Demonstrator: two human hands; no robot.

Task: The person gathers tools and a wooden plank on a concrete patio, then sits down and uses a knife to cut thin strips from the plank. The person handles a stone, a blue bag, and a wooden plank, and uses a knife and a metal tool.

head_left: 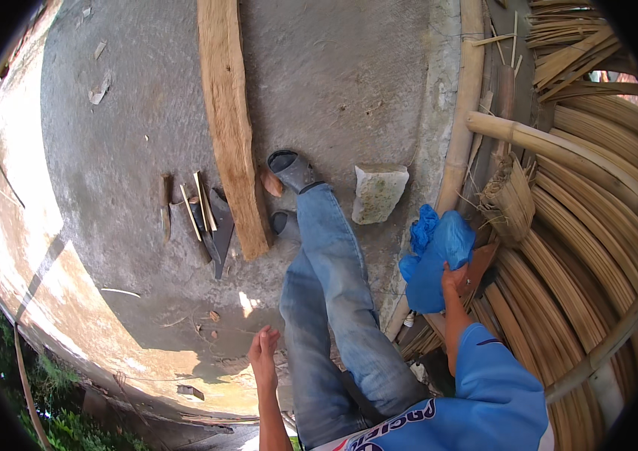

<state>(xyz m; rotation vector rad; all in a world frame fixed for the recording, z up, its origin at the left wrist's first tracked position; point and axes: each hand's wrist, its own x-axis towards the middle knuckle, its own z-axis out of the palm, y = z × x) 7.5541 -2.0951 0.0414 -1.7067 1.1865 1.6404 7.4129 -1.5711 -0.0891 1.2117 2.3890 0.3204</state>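
Note:
My right hand (454, 279) grips a blue plastic bag (439, 259), which hangs bunched and crumpled beside the bamboo edge. What the bag contains, if anything, cannot be made out. To the left of my jeans, my left hand (264, 357) hovers above the floor with its fingers loosely curled together, and nothing shows in it. My legs (334, 263) stretch forward across the concrete, feet in dark shoes (292, 171). A pale rough stone block (379, 194) lies right of my shin.
A long wooden plank (227, 113) lies left of my feet. Beside it are a handsaw (219, 237), thin wood strips (192, 210) and a wooden-handled tool (165, 199). Along the right run bamboo poles (463, 98) and layered dry, leaf-like strips (582, 225). Paper scraps (99, 89) dot the floor.

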